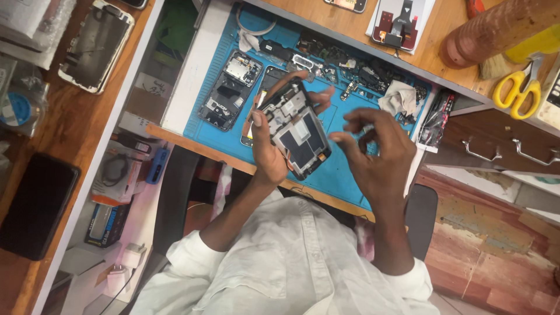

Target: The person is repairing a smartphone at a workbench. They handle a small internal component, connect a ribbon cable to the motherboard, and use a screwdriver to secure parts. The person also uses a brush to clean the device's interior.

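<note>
Head view, looking down: you are holding an opened phone frame (296, 129) in your left hand (267, 153), thumb across its near edge and fingers wrapping behind, so that the hand is clamping it just above the blue work mat (341, 169). Your right hand (376, 153) is hovering just beside the frame, fingertips pinching together; whether they are gripping a small part you cannot tell from here. Risk, item one: the frame is being gripped by its edges only, so a loosening thumb would likely be letting it tip onto the mat. Risk, item two: anything tiny between your right fingertips could be dropping among the loose parts (350, 64) lying along the mat's far edge and getting lost there. Also lying on the mat: a second dismantled phone body (230, 88) and a crumpled cloth (398, 98). The mat is sitting in a pulled-out drawer of a wooden desk (64, 111). On the desk are resting a bare phone chassis (96, 46), a dark phone (36, 204), yellow-handled scissors (518, 87) and a brush (496, 32). Below, a worn reddish floor (490, 245) is showing.
</note>
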